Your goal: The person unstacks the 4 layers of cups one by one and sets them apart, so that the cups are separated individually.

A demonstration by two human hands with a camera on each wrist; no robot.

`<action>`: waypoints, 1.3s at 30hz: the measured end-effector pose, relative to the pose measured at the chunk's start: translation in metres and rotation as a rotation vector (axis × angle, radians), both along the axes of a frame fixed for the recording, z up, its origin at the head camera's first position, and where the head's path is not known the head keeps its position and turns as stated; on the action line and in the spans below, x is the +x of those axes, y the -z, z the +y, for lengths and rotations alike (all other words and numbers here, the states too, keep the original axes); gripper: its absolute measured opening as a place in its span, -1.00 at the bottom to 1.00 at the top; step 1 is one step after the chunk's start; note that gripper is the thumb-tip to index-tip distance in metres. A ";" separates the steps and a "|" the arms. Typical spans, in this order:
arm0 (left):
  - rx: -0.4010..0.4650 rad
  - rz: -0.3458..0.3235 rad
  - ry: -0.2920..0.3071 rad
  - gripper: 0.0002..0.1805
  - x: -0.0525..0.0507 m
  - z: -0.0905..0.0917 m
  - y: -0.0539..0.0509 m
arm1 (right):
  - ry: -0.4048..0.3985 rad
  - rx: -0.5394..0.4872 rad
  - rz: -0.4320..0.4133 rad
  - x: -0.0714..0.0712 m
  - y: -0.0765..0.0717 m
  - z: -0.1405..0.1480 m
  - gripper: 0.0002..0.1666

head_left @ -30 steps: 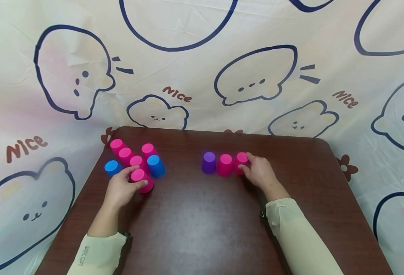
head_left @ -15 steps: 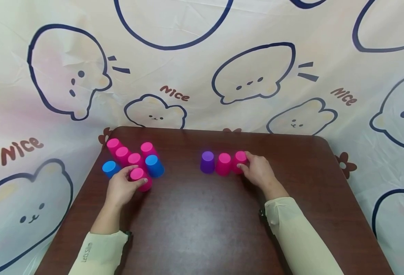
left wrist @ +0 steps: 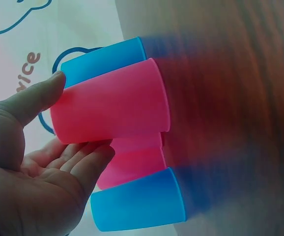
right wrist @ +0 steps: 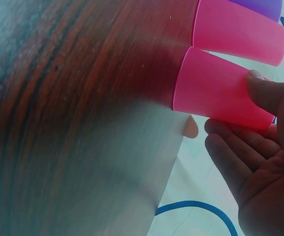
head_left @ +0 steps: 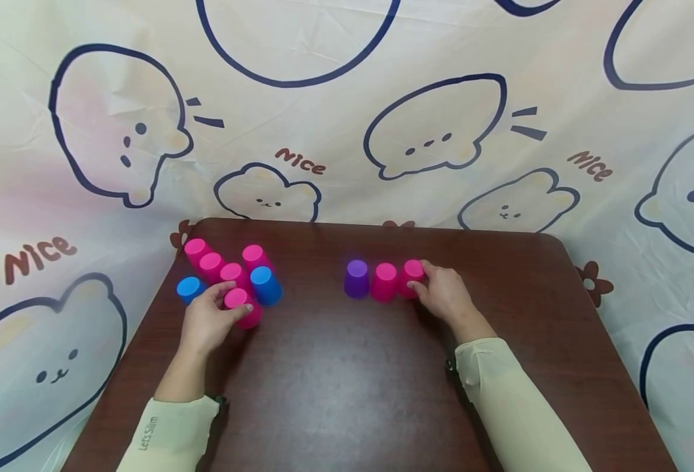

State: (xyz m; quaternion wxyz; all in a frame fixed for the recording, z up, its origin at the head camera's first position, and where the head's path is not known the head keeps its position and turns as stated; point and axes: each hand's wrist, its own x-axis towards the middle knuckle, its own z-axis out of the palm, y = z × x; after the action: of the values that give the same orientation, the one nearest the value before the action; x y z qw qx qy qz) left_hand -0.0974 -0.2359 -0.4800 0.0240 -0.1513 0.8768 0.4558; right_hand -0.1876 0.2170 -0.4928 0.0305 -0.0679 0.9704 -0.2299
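At the left, my left hand [head_left: 205,322] grips an upside-down pink cup [left wrist: 110,103] between thumb and fingers, at the near side of a cluster of cups. A blue cup [head_left: 266,286] stands to its right and another blue cup [head_left: 190,288] to its left; several pink cups [head_left: 211,267] are behind. Right of the table's middle, my right hand [head_left: 445,298] holds a pink cup [right wrist: 220,91] by its side, thumb in front and fingers behind. It ends a row with a second pink cup [head_left: 385,283] and a purple cup [head_left: 356,279], all upside down.
The dark brown table [head_left: 347,387] has a rounded far edge. A pale cloth [head_left: 347,131] with cartoon drawings hangs behind it and along both sides. Bare table top lies between the two groups of cups.
The view shifts slightly between the first two frames. Both hands keep hold of their pink cups, and the cups stay in the same arrangement.
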 end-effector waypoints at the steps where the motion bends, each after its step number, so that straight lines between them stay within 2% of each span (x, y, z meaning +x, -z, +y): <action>1: 0.001 0.001 -0.002 -0.09 0.000 0.000 -0.001 | -0.002 0.002 0.001 0.000 0.000 0.000 -0.27; 7: 0.004 0.010 -0.008 -0.09 0.000 0.002 -0.010 | -0.001 -0.002 0.003 0.001 0.000 0.000 -0.28; 17: 0.005 0.077 -0.008 -0.15 -0.002 0.009 -0.028 | 0.001 -0.018 -0.010 0.000 0.000 0.001 -0.26; 24: 0.000 0.062 -0.009 -0.09 -0.003 0.015 -0.038 | -0.002 -0.012 -0.001 -0.001 0.002 0.001 -0.29; 32: -0.006 0.070 0.025 -0.06 -0.013 0.023 -0.050 | -0.002 -0.018 0.010 -0.001 0.001 0.002 -0.30; 39: 0.031 0.061 0.063 -0.05 -0.023 0.033 -0.051 | 0.007 -0.035 -0.016 -0.001 0.002 0.000 -0.30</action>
State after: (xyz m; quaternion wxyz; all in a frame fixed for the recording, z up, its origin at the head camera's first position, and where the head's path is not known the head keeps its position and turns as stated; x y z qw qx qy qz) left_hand -0.1201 -0.2028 -0.4287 0.0138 -0.1092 0.8742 0.4729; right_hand -0.1886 0.2172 -0.4953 0.0361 -0.0635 0.9661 -0.2475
